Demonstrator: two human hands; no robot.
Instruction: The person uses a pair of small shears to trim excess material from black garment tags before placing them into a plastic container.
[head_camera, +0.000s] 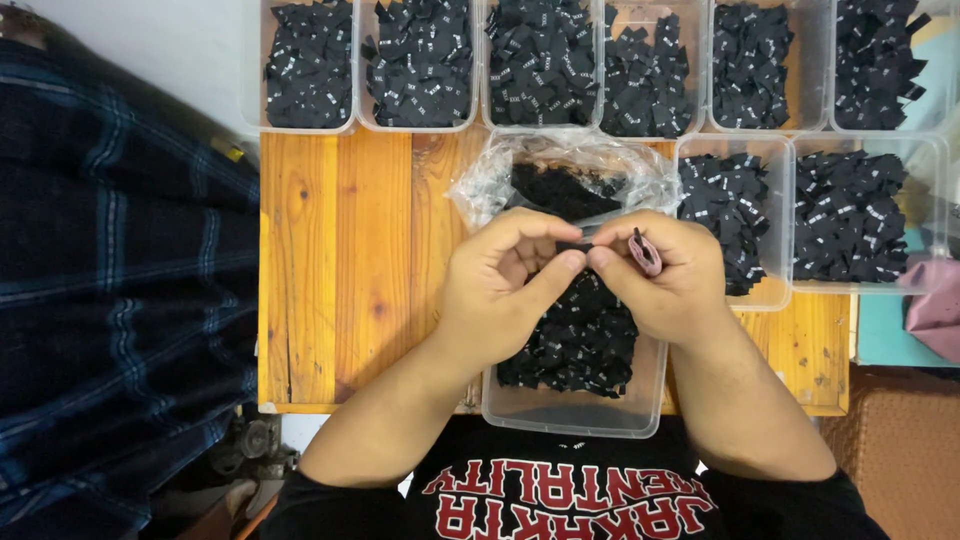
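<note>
Labels (575, 340): black with small white marks, in every clear tub (520, 405). Table (340, 270): orange-brown wood, darker knots. At 9 o'clock, cloth (110, 270): dark navy plaid, pale blue lines. At 6 o'clock, shirt (560, 505): black, red-and-white lettering. At 3 o'clock, fabric (935, 305): mauve.

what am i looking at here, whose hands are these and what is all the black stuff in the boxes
There is no machine here. One camera worn on a person's head looks straight down at their own two bare hands. The left hand and right hand meet fingertip to fingertip, pinching something small between them; it is too small to tell what. The right hand also holds a small pink band. Below them sits a clear plastic tub of small black fabric labels, with a crinkled plastic bag of more behind. All rest on a wooden table. Further clear tubs of the same black labels line the far side. Dark plaid cloth lies beside the table.
</note>
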